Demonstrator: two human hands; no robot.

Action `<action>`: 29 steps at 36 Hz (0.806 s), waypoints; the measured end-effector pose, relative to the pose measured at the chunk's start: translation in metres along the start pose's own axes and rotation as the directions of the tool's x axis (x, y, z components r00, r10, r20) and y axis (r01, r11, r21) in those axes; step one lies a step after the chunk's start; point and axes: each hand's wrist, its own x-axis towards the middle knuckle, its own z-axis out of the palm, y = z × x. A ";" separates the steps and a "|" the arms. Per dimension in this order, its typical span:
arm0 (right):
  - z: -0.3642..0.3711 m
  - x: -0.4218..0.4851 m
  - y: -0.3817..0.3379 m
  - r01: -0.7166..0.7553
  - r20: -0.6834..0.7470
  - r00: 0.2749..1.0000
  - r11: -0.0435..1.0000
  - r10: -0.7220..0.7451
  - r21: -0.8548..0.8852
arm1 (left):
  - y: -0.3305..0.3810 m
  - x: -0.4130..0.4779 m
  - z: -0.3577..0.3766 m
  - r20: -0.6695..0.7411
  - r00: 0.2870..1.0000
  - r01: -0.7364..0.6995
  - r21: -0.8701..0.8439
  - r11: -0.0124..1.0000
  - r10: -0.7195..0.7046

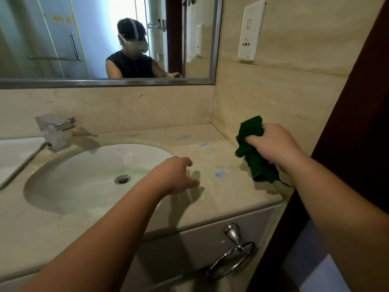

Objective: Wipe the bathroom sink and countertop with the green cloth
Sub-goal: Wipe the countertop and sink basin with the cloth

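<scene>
Right grip (275,144), centre right of frame: fingers curled round a bunched green cloth (252,152), pinching it at mid length. One end of the cloth sticks up past the knuckles. The other end hangs down to the right edge of the desk (227,197), close to the side wall; cannot tell whether it touches the surface.

Left grip (179,173), frame centre: fingers spread and loosely bent, holding nothing. It is over the desk just right of the sink rim, with its shadow on the stone beneath. Fingertip contact with the desk is unclear.

White oval sink (84,165), centre left, set into the beige stone desk, with a chrome drain plug (122,178) at the basin bottom. Chrome faucet (54,131), left of frame, behind the sink.

Blue smears (219,174) on the desk between the two grips, with more toward the back wall.

Mirror (63,39), upper left, reflects a person wearing a head rig. White wall plate (251,30), upper right. Chrome towel ring (231,258), lower centre, on the cabinet front below the desk.
</scene>
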 end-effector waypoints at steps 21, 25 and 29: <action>0.099 0.016 0.073 0.144 0.194 0.981 0.766 -0.025 -0.627 | -0.030 0.013 0.021 0.252 0.968 -0.053 0.235 0.970 -0.008; 0.115 0.024 0.078 0.153 0.135 0.987 0.718 -0.082 -0.680 | -0.031 0.014 0.022 0.254 0.967 -0.052 0.232 0.971 -0.009; 0.123 0.030 0.075 0.166 0.147 0.985 0.694 -0.087 -0.700 | -0.030 0.016 0.017 0.286 0.958 -0.058 0.247 0.967 -0.015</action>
